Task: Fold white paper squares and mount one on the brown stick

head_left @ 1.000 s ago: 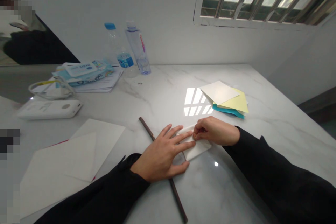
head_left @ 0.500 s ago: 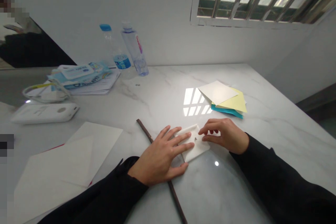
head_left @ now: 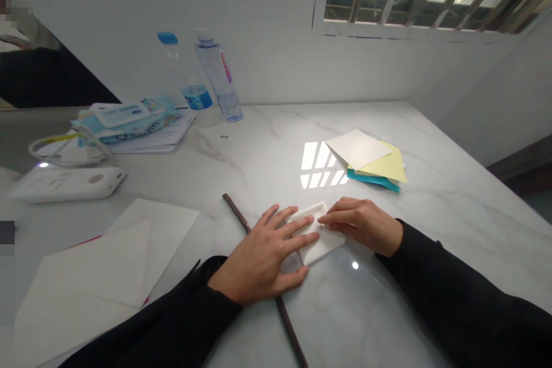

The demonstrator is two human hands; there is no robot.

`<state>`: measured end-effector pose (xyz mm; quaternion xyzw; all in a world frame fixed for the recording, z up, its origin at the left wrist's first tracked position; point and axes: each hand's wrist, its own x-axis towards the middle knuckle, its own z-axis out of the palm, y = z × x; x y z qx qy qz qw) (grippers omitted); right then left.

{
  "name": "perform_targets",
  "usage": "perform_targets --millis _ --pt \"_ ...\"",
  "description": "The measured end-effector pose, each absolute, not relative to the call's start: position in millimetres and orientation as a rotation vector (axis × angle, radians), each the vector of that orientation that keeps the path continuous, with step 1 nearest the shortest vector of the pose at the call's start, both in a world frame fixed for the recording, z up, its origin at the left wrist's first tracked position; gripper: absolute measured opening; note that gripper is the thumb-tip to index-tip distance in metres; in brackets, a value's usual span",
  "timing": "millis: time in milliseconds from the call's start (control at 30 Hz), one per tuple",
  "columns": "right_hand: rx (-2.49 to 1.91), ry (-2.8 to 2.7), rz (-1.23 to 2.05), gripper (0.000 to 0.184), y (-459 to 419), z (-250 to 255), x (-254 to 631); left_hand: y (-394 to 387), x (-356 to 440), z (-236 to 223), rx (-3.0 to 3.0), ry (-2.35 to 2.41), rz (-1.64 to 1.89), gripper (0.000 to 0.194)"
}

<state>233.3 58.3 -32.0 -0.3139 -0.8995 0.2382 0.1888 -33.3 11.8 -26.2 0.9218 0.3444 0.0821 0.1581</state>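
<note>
- Both hands rest on folded paper (head_left: 323,246): my left hand (head_left: 259,261) lies flat, fingers spread; my right hand (head_left: 361,224) has fingers together, pinch unclear.
- It's light and creases easily; I'd hold it by the edges.

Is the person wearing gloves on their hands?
No, the left hand and right hand are bare, resting on folded white paper.

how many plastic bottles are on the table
2. At the back of the marble table, a blue-capped water bottle stands behind the packet of wipes, and a clear bottle stands just to its right.
</note>
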Motion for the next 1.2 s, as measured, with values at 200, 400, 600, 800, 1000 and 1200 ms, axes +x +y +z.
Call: perform_targets --millis 200,400,600,800,1000,1200 --pt "-0.837 -2.576 0.617 0.017 58 -34 228 12 -34 -28 2.644 0.988 0.236 0.053" --pt "-0.857 -2.6 0.499 0.02 54 -34 224 12 -35 -28 2.659 0.984 0.236 0.052" --pt "-1.138 -2.261 1.008 0.004 56 -26 223 11 -34 -26 2.649 0.995 0.23 0.051" --pt "-1.243 -2.328 1.358 0.01 75 -26 216 10 -34 -27 2.634 0.999 0.285 0.048" --pt "-1.392 -2.422 1.276 0.011 84 -22 206 9 -33 -30 2.636 0.988 0.338 0.045" --pt "-1.394 -2.472 1.299 0.01 85 -19 203 8 -34 -32 2.627 0.995 0.346 0.043"
